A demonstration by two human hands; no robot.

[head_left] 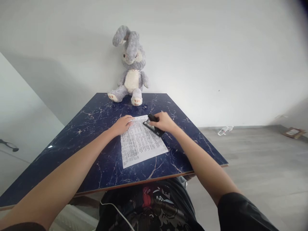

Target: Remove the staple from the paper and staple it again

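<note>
A printed sheet of paper (141, 141) lies at a slant on the dark blue marbled table (101, 166). My left hand (122, 124) rests on its upper left edge, fingers stretched out and lying flat. At the upper right edge, my right hand (165, 121) is closed around a black tool (157, 131) with a flat base and a raised handle. The tool sits over the paper's edge, and its exact kind is partly hidden by my fingers. Dense dark text covers most of the sheet.
A grey plush rabbit (132, 78) sits at the table's far edge against the white wall (204, 57). To the right, a white object (225, 130) and a brown item (294, 132) are on the grey floor (252, 170). A white cable (117, 210) crosses my lap.
</note>
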